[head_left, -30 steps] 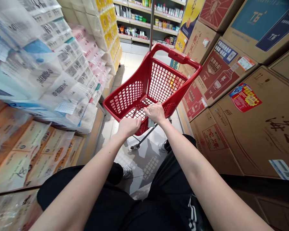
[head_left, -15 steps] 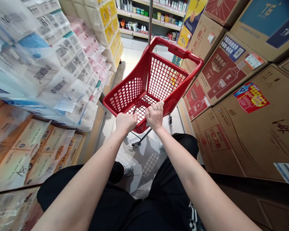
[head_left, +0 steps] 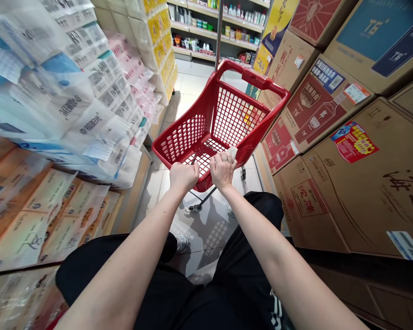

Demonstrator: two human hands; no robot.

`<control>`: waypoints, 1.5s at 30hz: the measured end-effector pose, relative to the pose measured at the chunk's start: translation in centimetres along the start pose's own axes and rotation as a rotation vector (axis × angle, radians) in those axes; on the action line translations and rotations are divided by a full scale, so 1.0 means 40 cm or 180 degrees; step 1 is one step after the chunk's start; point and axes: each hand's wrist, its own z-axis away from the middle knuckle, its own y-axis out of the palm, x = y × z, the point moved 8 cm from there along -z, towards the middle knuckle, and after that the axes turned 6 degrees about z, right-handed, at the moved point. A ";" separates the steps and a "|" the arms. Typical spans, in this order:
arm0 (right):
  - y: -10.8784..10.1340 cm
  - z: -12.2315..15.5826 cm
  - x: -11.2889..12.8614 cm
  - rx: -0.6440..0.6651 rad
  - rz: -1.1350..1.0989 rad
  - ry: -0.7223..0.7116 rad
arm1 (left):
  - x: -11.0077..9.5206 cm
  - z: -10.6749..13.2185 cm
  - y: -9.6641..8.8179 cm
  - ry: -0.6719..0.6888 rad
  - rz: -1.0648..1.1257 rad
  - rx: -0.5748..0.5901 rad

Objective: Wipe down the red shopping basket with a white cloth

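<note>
While cartons wall off the right and paper packs crowd the left, I'm eyeing the trouble from my remote seat: one lopsided shove could send the red cart into either stack, since it stands on wheels. It's angled between them, straight ahead, and with a wheel near the left shoe, a hard tug might roll it onto the toes. That pale cloth could slip too, if my fingers loosen; only a scrap shows.

Now, pose! Both arms reach forward, nearly straight, converging on the cart's near end. Left hand: curled in a fist on the rim, apparently gripping it. Right hand, just beside it: back uppermost, fingers folded over the cloth against the cart.
</note>
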 end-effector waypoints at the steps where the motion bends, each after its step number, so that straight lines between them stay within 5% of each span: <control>1: -0.003 -0.017 -0.011 0.0035 0.0050 -0.0019 | 0.000 0.000 0.002 0.0008 0.0022 -0.0004; 7: -0.036 -0.087 -0.100 -0.0090 0.0170 -0.0261 | -0.003 -0.003 0.014 -0.0059 0.0155 0.0010; 14: -0.043 -0.034 -0.120 -0.0119 -0.0214 -0.0186 | -0.002 -0.004 0.013 -0.0138 0.0129 0.0058; 23: -0.060 -0.007 -0.053 0.0465 -0.0188 -0.0396 | -0.003 -0.008 0.000 -0.0135 0.0060 0.0046; 31: -0.037 -0.027 -0.071 0.1023 0.0634 0.0086 | -0.015 -0.011 0.012 -0.0111 0.0053 -0.0004; 40: 0.003 0.089 0.026 0.1072 0.0426 -0.0053 | -0.030 -0.017 0.014 -0.0090 0.0092 -0.0024; 45: -0.010 0.059 0.010 0.1079 0.0317 -0.0043 | -0.025 -0.015 0.015 -0.0076 0.0010 -0.0044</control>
